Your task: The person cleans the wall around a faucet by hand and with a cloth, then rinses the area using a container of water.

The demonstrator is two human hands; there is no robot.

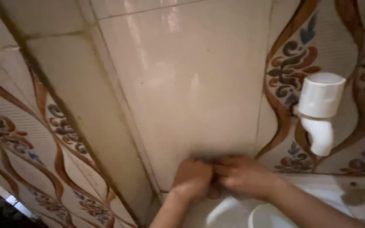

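My left hand [192, 177] and my right hand [243, 175] are pressed together low in the head view, close against the bottom of a plain cream wall tile [191, 84]. Their fingers meet around something small and dark that I cannot make out. Both fists look closed. My forearms run down to the bottom edge of the frame, the right one crossing over a white round basin or bowl [267, 217].
A white plastic tap [321, 109] sticks out of the patterned tile wall [292, 67] at the right, spout down. A white ledge [351, 194] runs below it. Patterned tiles [30, 143] cover the left wall at the corner.
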